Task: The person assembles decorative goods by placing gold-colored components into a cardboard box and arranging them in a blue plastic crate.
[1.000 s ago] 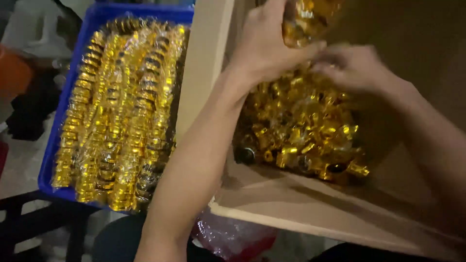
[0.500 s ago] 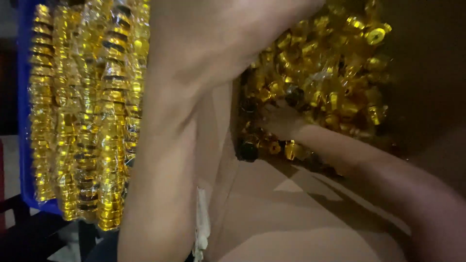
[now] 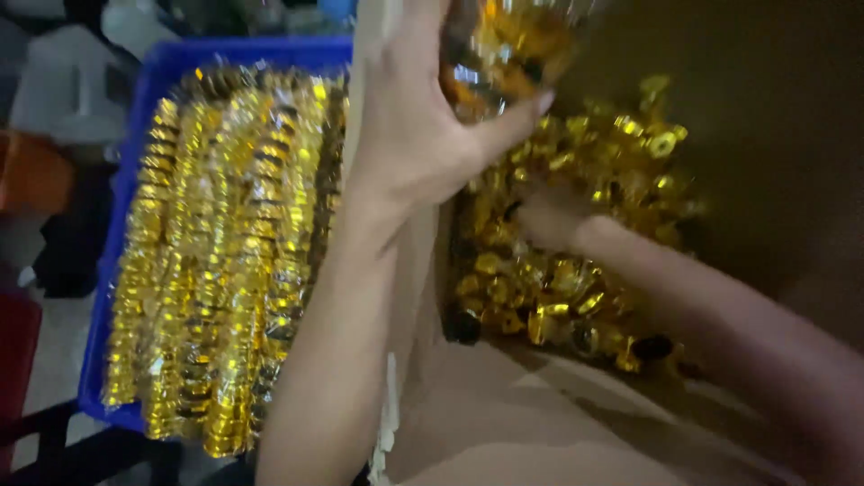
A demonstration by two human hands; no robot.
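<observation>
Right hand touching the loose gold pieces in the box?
Touching. Head view: the right hand is pushed into the pile of gold pieces, fingers buried among them.

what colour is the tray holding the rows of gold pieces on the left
Blue. The tray shows best in the head view, its rim framing the gold rows.

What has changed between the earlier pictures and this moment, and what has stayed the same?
The right hand, which was up beside the left hand one second ago, has gone down into the loose gold pieces in the cardboard box. The left hand still holds a clear bag of gold pieces up above the pile. The blue tray with its rows of gold pieces has not changed.
</observation>
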